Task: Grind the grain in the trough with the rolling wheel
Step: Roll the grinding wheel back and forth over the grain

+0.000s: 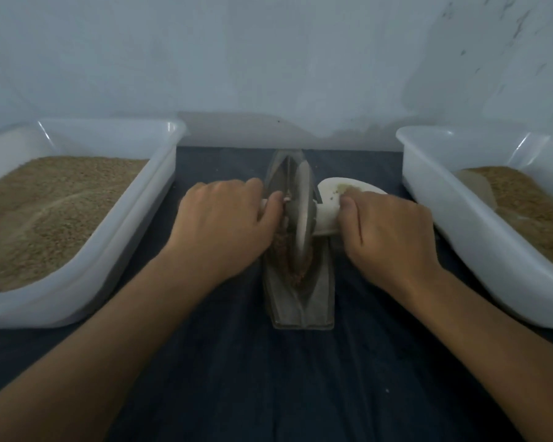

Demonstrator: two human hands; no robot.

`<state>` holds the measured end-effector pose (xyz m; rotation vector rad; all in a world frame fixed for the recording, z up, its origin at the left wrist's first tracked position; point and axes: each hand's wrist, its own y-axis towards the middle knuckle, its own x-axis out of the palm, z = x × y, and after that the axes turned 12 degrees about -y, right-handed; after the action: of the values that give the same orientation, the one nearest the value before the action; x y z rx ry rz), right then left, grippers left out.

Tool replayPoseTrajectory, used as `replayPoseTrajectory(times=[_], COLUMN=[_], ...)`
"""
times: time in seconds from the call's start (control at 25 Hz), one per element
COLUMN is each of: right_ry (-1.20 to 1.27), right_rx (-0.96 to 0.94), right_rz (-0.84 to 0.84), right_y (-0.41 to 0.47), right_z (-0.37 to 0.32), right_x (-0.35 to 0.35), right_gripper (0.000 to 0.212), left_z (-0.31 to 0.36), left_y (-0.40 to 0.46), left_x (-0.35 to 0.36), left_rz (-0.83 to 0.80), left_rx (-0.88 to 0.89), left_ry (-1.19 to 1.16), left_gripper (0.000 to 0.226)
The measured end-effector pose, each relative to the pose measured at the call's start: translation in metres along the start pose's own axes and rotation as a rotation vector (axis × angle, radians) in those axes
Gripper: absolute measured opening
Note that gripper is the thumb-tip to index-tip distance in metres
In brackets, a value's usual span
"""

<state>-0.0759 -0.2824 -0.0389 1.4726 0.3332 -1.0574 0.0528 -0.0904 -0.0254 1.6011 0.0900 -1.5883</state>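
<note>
Your left hand (224, 215) and right hand (387, 231) each grip a handle end of the rolling wheel (302, 215). Wheel sits upright in the trough (300, 301), on the grain (281, 250).

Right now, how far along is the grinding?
Done: grain is loaded in the trough. In hand: left hand and right hand grip the wheel axle, wheel in the trough. Left: the brown grain beside the wheel looks coarse, so more rolling.
</note>
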Motion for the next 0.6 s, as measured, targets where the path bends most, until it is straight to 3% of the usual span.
replayPoseTrajectory(times=[0.12,0.24,0.28,0.36,0.44,0.52,0.6], right_ry=[0.02,-0.041,-0.066,-0.097,-0.071,-0.047,-0.046], right_rx=[-0.018,-0.021,-0.025,-0.081,-0.109,-0.082,-0.02], right_rz=[-0.029,-0.066,-0.105,-0.278,-0.455,-0.428,-0.254], right_y=[0.008,0.045,0.064,0.098,0.118,0.118,0.103], right_z=[0.003,0.001,0.002,0.008,0.013,0.013,0.006], right_x=[0.011,0.027,0.034,0.046,0.056,0.058,0.052], right_gripper=[0.047,0.053,0.056,0.058,0.05,0.046,0.052], left_z=[-0.016,-0.037,-0.044,-0.051,-0.053,-0.053,-0.05], left_y=[0.025,0.047,0.057,0.088,0.111,0.116,0.094], left_x=[-0.002,0.015,0.019,0.02,0.021,0.023,0.021], left_rz=[-0.036,-0.196,-0.294,-0.465,-0.541,-0.509,-0.412], left_rx=[-0.15,-0.061,-0.074,-0.242,-0.287,-0.297,-0.297], left_ry=[0.098,0.302,0.294,0.157,0.055,0.022,0.074], left_gripper=[0.052,0.027,0.026,0.05,0.039,0.021,0.022])
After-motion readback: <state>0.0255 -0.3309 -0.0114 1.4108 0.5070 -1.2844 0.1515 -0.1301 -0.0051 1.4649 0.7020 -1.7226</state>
